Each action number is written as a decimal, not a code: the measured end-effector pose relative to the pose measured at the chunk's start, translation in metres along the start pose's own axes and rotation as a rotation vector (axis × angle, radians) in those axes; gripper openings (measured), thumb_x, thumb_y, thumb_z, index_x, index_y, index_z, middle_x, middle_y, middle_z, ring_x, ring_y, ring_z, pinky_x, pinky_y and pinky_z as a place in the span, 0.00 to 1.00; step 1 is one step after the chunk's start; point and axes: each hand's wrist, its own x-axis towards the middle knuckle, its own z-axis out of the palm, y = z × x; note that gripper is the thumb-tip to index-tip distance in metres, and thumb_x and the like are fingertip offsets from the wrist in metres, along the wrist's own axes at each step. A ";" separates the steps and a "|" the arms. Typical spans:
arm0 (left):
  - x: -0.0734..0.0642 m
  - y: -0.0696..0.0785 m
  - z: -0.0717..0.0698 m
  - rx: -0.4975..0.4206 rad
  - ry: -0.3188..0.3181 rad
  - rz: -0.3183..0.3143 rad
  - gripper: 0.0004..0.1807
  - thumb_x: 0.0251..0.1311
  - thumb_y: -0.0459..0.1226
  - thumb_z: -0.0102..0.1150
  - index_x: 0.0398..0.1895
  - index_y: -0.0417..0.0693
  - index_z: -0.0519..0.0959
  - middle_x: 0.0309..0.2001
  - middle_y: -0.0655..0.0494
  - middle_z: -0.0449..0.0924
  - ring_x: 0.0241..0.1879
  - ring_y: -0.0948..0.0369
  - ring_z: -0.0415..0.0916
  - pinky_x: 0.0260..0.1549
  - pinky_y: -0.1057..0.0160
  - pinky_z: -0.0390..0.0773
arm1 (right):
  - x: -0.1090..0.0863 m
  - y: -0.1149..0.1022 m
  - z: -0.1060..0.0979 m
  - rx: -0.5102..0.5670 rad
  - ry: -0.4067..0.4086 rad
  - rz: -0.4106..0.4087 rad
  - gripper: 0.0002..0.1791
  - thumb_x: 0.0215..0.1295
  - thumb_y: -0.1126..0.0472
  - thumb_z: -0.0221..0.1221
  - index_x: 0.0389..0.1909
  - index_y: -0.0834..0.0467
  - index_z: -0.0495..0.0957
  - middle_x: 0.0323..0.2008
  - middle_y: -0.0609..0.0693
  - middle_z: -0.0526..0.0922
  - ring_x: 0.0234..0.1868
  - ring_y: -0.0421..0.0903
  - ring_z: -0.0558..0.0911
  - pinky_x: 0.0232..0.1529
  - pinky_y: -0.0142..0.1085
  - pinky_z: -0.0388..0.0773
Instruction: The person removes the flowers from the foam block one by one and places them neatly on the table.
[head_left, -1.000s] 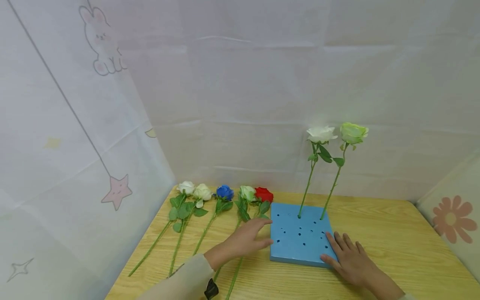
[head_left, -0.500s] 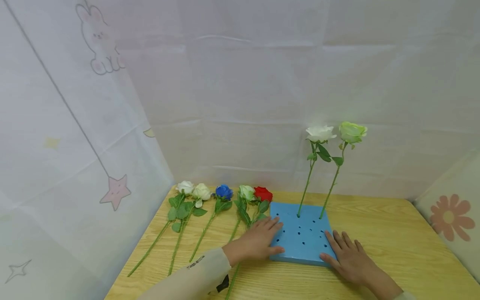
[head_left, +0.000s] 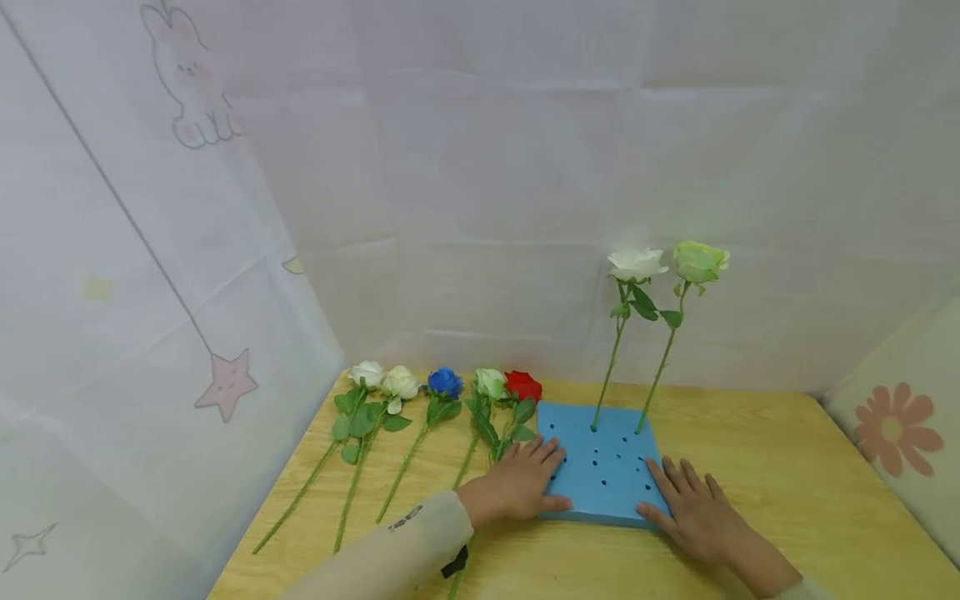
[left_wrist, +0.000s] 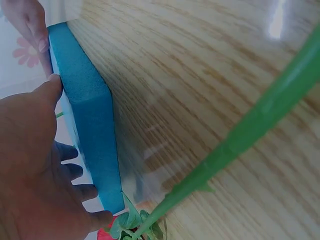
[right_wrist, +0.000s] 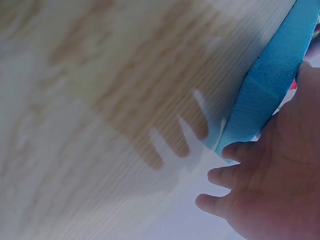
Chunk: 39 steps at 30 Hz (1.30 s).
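Note:
A blue foam block (head_left: 581,496) with several small holes lies on the wooden table. My left hand (head_left: 521,482) rests on its left side, fingers spread and fairly straight. On the block's right edge rests my right hand (head_left: 697,512), its fingers also extended. Two roses stand upright in holes near the back of the block: a white rose (head_left: 637,265) and a pale green rose (head_left: 700,262). In the left wrist view a green stem (left_wrist: 240,135) passes close to the camera, beside the block's side (left_wrist: 92,135). Neither hand holds anything.
Left of the block lie a red rose (head_left: 523,385), a light green rose (head_left: 491,383), a blue rose (head_left: 445,382), a cream rose (head_left: 401,382) and a white rose (head_left: 367,373). A pale cloth backdrop (head_left: 480,183) hangs behind the wooden table (head_left: 757,433).
My left hand has moved right from beside the block onto its left side. The right hand stays on the right edge. The head view has shifted slightly.

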 end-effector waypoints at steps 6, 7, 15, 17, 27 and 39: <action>-0.003 0.007 -0.006 0.075 0.005 -0.014 0.46 0.70 0.69 0.36 0.82 0.55 0.50 0.82 0.57 0.45 0.81 0.53 0.42 0.74 0.41 0.52 | 0.001 0.003 -0.002 -0.023 0.056 -0.027 0.44 0.74 0.33 0.49 0.76 0.62 0.60 0.73 0.69 0.62 0.72 0.75 0.58 0.62 0.76 0.55; -0.003 0.008 -0.007 0.086 0.007 -0.017 0.46 0.70 0.69 0.36 0.82 0.55 0.50 0.82 0.57 0.45 0.81 0.52 0.42 0.74 0.41 0.53 | 0.001 0.004 -0.002 -0.021 0.061 -0.034 0.44 0.74 0.34 0.49 0.76 0.62 0.61 0.73 0.70 0.62 0.72 0.75 0.58 0.62 0.77 0.55; 0.000 0.009 -0.005 0.186 0.013 -0.020 0.46 0.70 0.70 0.32 0.83 0.56 0.49 0.82 0.57 0.45 0.80 0.53 0.44 0.75 0.42 0.53 | 0.005 0.005 -0.019 0.016 0.046 -0.063 0.43 0.74 0.34 0.51 0.75 0.64 0.63 0.73 0.73 0.59 0.72 0.76 0.57 0.61 0.76 0.57; 0.000 0.009 -0.003 0.193 0.005 -0.019 0.46 0.69 0.70 0.31 0.83 0.56 0.48 0.82 0.58 0.45 0.80 0.53 0.43 0.75 0.42 0.52 | 0.006 0.006 -0.025 0.028 0.064 -0.080 0.42 0.73 0.36 0.54 0.73 0.66 0.64 0.72 0.74 0.61 0.71 0.77 0.59 0.61 0.75 0.60; 0.002 0.005 -0.009 0.258 -0.006 -0.015 0.46 0.69 0.70 0.28 0.83 0.56 0.47 0.82 0.57 0.44 0.81 0.53 0.43 0.75 0.42 0.51 | 0.039 -0.008 -0.065 0.309 0.209 -0.038 0.31 0.78 0.49 0.55 0.71 0.66 0.67 0.67 0.68 0.71 0.65 0.68 0.72 0.60 0.64 0.72; -0.003 0.006 -0.008 0.261 -0.038 -0.007 0.46 0.70 0.70 0.27 0.83 0.55 0.45 0.83 0.56 0.41 0.81 0.52 0.40 0.75 0.40 0.49 | 0.074 -0.024 -0.101 0.664 0.271 0.117 0.32 0.78 0.42 0.52 0.73 0.57 0.66 0.67 0.60 0.74 0.67 0.62 0.72 0.63 0.60 0.72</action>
